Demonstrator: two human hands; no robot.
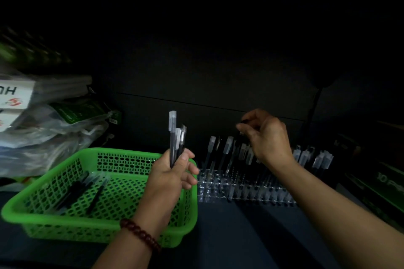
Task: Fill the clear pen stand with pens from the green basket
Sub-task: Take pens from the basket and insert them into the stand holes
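The person's left grip (172, 172) is closed round a bundle of pens (176, 137), held upright over the far right corner of the green basket (98, 225). Their frosted caps point up. The right grip (269, 137) hovers to the right, over the clear pen stand (240, 188). Its fingertips are narrowed to a pinch on what looks like a dark pen (244, 122), though the light is too dim to be sure.

The stand sits on the bench (229, 236) just right of the basket, and a row of standing pens (227, 148) already fills part of it. More loose pens (83, 190) lie on the basket floor at its near left. Plastic-wrapped packets (54, 129) are piled at the far left.

I'd judge these pens light, stiff and smooth, so a bundle could fan out or slip if the hold goes slack. Each is best taken near the cap with two fingers, leaving the tip end free to find its hole. The stand looks light too, and a careless push might shift it.
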